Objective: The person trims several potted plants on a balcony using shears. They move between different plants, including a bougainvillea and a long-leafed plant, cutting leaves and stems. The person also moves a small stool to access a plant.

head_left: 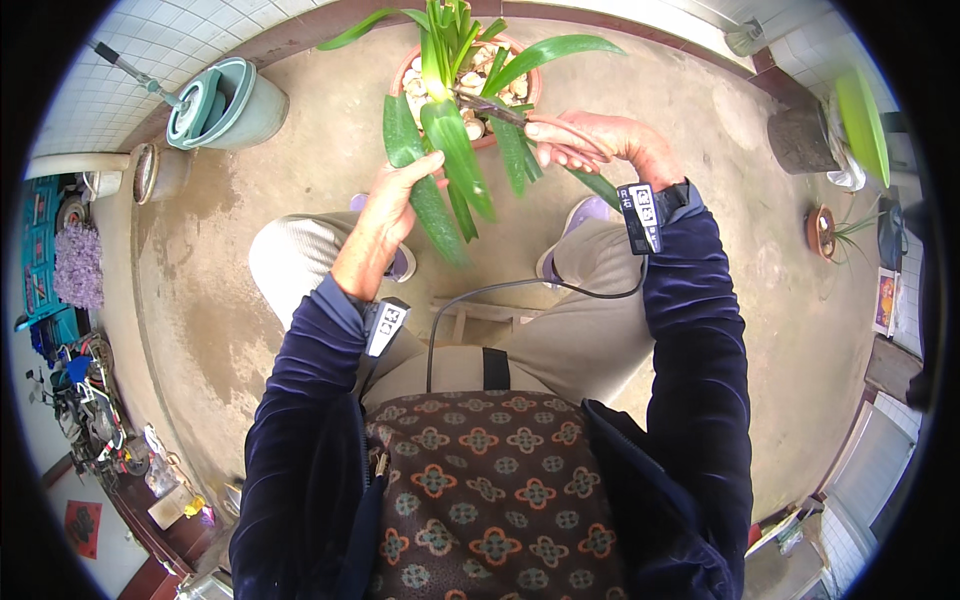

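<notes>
A potted plant with long, strap-like green leaves [458, 150] stands in front of me, several of its leaves hanging over the near rim of its round terracotta-coloured pot [535, 90]. Pale shell-like pieces [472, 78] cover the soil. My left hand [395, 195] is closed on a drooping leaf, thumb on top, its other fingers partly hidden behind the foliage. In my right hand [600, 140] is a pair of scissors [570, 130] with reddish-brown loop handles. Their dark blades [490, 107] reach left to the base of the leaves; whether they touch a leaf I cannot tell.
At the far left stands a grey-green bucket [255, 110] with a mop. A dark pot [800, 140], a bright green basin [862, 130] and a small potted plant [822, 232] are on the right. A wooden stool [480, 312] shows between my legs. A cable [500, 287] joins my wrist devices.
</notes>
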Demonstrator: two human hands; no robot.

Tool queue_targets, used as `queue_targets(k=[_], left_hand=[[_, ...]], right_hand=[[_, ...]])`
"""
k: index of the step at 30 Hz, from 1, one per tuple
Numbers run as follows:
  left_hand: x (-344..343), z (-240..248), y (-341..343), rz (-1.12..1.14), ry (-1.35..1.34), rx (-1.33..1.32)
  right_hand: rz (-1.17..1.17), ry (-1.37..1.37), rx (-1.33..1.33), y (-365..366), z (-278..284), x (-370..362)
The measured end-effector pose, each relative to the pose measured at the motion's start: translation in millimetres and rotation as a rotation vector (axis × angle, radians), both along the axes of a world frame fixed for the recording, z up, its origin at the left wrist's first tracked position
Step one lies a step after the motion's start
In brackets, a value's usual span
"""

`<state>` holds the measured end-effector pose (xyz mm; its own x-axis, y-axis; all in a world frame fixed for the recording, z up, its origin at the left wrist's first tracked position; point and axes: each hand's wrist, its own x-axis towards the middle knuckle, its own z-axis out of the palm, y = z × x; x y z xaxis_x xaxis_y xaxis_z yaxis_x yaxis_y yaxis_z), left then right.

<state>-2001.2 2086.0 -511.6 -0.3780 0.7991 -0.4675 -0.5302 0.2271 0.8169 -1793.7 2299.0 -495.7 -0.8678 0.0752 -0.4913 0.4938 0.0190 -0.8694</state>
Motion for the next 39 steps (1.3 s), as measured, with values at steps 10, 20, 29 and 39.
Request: queue_targets(k=[10,20,29,39], left_hand=[[17,-13,16,0.081,-0.138,0.037],[-8,0,-6,0.124,0.005,-0.118],[-19,-1,-14,0.159,0.083,-0.152],[-30,1,-13,0.171,0.073,-0.18]], right_hand=[[0.081,-0.049,0.032,-12,-4,-6],[0.122,-0.093,-0.023,-15,-12,-22],[0.208,-0.02,-0.048,-14,-25,-40],[0.289,0.036,0.006,-17,-22,-57]])
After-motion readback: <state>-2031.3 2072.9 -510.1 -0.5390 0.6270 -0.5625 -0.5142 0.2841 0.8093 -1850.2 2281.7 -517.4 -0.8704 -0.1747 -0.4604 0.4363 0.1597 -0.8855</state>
